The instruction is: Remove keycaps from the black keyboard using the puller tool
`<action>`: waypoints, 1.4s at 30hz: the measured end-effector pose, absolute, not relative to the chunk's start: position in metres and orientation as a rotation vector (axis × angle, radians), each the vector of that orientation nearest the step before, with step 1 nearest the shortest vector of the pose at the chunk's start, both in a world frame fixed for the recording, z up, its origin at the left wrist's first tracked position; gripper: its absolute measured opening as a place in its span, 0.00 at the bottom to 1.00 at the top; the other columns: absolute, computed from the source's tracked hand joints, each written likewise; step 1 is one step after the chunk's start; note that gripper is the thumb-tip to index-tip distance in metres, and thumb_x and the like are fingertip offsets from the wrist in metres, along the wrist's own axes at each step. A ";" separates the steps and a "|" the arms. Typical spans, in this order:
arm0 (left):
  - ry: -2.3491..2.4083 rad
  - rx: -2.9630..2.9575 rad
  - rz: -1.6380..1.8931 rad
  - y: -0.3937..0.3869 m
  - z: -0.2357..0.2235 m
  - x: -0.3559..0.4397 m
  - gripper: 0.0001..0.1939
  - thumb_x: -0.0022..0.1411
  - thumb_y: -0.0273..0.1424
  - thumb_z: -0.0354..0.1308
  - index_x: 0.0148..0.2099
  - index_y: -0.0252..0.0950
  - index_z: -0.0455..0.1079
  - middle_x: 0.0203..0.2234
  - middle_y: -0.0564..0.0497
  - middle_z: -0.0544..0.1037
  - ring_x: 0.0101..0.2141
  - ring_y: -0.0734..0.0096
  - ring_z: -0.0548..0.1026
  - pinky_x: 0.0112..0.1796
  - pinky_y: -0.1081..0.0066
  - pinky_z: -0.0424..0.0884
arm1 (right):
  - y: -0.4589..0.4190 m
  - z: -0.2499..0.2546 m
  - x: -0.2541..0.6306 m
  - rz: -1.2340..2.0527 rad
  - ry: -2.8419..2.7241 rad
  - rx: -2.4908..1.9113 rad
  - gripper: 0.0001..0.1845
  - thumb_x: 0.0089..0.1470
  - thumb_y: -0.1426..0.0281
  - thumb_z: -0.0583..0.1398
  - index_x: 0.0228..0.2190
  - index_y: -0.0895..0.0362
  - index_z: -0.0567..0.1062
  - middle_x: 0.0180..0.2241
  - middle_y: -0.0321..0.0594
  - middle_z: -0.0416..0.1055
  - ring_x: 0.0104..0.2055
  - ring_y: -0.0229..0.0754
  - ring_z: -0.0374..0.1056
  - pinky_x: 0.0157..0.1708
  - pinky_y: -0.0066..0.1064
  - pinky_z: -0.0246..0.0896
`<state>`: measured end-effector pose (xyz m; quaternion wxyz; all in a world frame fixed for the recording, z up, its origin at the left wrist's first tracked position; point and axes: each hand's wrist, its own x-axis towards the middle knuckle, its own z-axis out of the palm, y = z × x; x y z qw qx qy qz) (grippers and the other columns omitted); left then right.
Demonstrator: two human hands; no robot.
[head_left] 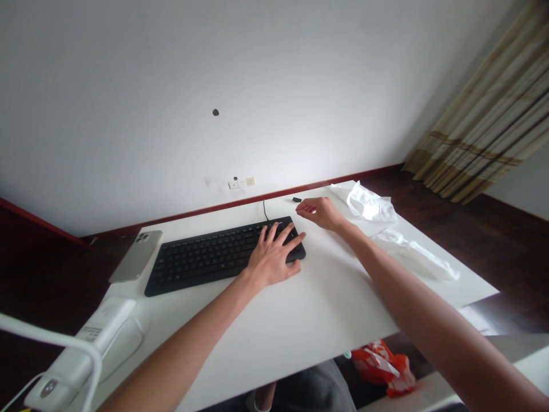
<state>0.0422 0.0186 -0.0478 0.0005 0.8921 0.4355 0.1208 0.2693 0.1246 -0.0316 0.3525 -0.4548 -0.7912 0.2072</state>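
Note:
A black keyboard (206,252) lies at a slant on the white table (300,320). My left hand (272,257) rests over its right end, fingers spread across the keys and thumb at the near edge. From the keyboard's back edge a thin black cable (265,210) runs toward the rear of the table. Right of it, my right hand (319,212) is above the table with loosely curled fingers, and nothing shows between them. Just beyond those fingertips is a small black piece (297,199), too small to identify surely; it looks apart from the hand.
A phone (136,256) lies face down left of the keyboard. Nearer stands a white power strip (86,349) with a white cord. Crumpled clear plastic wrapping (369,203) covers part of the right side. Behind are a wall with sockets (242,183) and a curtain (476,126).

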 end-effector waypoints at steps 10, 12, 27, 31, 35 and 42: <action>1.357 2.769 0.433 0.019 -0.050 0.040 0.41 0.64 0.43 0.59 0.75 0.54 0.48 0.73 0.53 0.52 0.70 0.40 0.51 0.67 0.39 0.46 | 0.121 -0.038 0.253 0.678 -1.931 -1.154 0.13 0.56 0.59 0.65 0.34 0.55 0.83 0.33 0.40 0.81 0.35 0.46 0.76 0.41 0.37 0.71; 1.354 2.760 0.450 0.020 -0.050 0.040 0.42 0.63 0.43 0.59 0.75 0.53 0.48 0.73 0.53 0.53 0.69 0.40 0.51 0.67 0.39 0.47 | 0.120 -0.038 0.249 0.748 -1.894 -1.150 0.14 0.55 0.58 0.66 0.34 0.56 0.82 0.33 0.40 0.80 0.35 0.46 0.75 0.40 0.37 0.70; 1.353 2.760 0.464 0.021 -0.052 0.038 0.40 0.63 0.45 0.59 0.74 0.53 0.51 0.73 0.52 0.54 0.69 0.39 0.52 0.66 0.39 0.48 | 0.120 0.062 0.198 1.620 -1.286 -0.547 0.33 0.58 0.54 0.64 0.21 0.52 0.47 0.17 0.24 0.38 0.17 0.30 0.34 0.14 0.25 0.36; 1.357 2.756 0.460 0.021 -0.053 0.038 0.40 0.63 0.47 0.59 0.73 0.51 0.53 0.72 0.51 0.56 0.69 0.39 0.52 0.67 0.39 0.47 | 0.124 0.017 0.181 1.743 -1.322 -0.676 0.32 0.54 0.56 0.67 0.20 0.52 0.50 0.16 0.23 0.39 0.17 0.28 0.33 0.14 0.24 0.31; 1.357 2.754 0.458 0.022 -0.055 0.038 0.39 0.63 0.48 0.58 0.73 0.50 0.54 0.72 0.51 0.56 0.70 0.39 0.51 0.67 0.38 0.45 | 0.132 -0.005 0.179 1.675 -1.366 -0.760 0.32 0.53 0.57 0.67 0.20 0.52 0.50 0.16 0.22 0.39 0.17 0.29 0.33 0.15 0.25 0.31; 1.345 2.760 0.461 0.021 -0.057 0.038 0.38 0.64 0.48 0.57 0.73 0.51 0.55 0.73 0.52 0.54 0.70 0.40 0.49 0.68 0.39 0.45 | 0.160 -0.008 0.219 0.475 -1.523 -1.249 0.22 0.57 0.58 0.62 0.20 0.53 0.61 0.19 0.31 0.56 0.22 0.36 0.51 0.25 0.31 0.50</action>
